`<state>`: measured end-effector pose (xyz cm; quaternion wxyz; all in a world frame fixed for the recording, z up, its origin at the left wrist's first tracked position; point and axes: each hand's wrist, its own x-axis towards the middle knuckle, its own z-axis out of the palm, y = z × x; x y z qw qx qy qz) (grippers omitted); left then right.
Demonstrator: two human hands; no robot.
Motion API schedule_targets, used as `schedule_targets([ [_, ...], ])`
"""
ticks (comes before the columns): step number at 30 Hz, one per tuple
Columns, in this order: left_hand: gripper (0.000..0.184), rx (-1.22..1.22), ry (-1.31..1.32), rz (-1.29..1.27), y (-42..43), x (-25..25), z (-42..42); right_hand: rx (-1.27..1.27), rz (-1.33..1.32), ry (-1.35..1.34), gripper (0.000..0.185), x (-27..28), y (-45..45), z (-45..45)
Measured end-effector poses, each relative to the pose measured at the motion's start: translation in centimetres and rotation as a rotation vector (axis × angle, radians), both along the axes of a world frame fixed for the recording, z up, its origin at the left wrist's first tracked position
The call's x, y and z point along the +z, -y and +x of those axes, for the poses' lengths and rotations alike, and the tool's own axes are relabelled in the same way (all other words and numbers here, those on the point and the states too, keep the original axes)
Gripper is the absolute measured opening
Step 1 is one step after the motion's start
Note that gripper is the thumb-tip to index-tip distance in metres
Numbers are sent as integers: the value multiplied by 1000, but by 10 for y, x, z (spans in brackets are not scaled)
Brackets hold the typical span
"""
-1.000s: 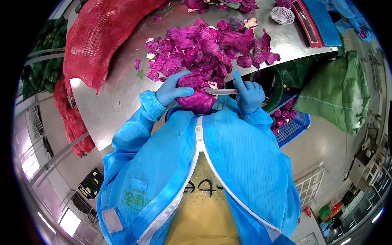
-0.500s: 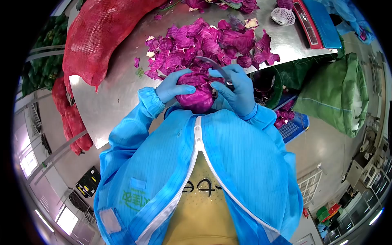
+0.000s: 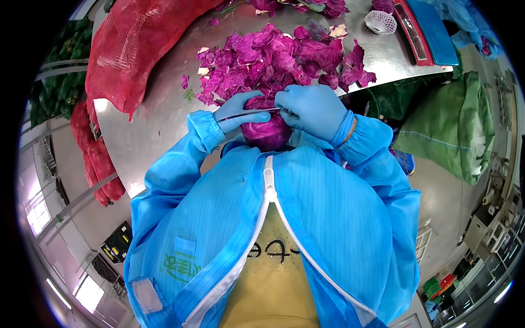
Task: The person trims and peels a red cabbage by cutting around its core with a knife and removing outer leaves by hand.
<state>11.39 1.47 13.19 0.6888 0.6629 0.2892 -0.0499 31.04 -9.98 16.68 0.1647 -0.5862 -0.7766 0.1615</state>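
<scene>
A purple-red cabbage head (image 3: 267, 135) is held close to my chest at the table's near edge. My left hand (image 3: 238, 111), in a blue glove, grips its left side, with the thumb across the front. My right hand (image 3: 316, 112), gloved too, is closed round the handle of a knife (image 3: 249, 113). The thin blade points left, edge-on to me, across the top of the cabbage and over my left hand. Whether it cuts in cannot be made out. My right fingers hide the handle. Just beyond, a heap of loose purple cabbage leaves (image 3: 273, 54) lies on the metal table (image 3: 147, 139).
A full red mesh sack (image 3: 131, 52) lies at the table's left. At the back right are a white foam net (image 3: 380, 22) and a red-and-blue device (image 3: 424, 33). A green woven sack (image 3: 445, 128) stands right of the table.
My right hand has turned over and closed in on the cabbage. The knife blade has swung from pointing away to lying leftward across it. My left hand still holds the cabbage.
</scene>
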Motion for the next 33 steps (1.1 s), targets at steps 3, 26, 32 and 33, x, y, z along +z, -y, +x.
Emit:
schedule_targets([
  [3,80,-42,-52,90,-5,-16,0,45,-18,-100,10,-4,0,2],
  [26,80,99,-3,-317,2,11,9,-405,-256,-929,40,-34,11,1],
  [32,90,8,-124,3,-2,-10,6,-181,-709,-1046,28,-23,-7,15],
  [33,86,-33,-140,54,-3,-11,6,-185,-709,-1047,28,-19,-9,18],
])
